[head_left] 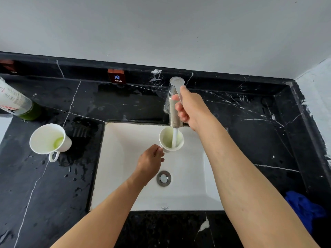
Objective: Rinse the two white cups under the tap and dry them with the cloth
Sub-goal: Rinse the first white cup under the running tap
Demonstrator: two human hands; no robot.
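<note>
My left hand grips the handle of a white cup and holds it over the white sink, right under the chrome tap. Water streams from the spout into this cup, which has greenish liquid inside. My right hand is closed on the tap's lever. A second white cup with a green residue at its bottom stands upright on the black marble counter, left of the sink. The blue cloth lies crumpled on the counter at the right.
A bottle with green liquid lies tilted at the far left. A red-brown COLD label sits on the back ledge, with a HOT label further left. Water droplets spot the counter by the left cup. The drain is in the sink's middle.
</note>
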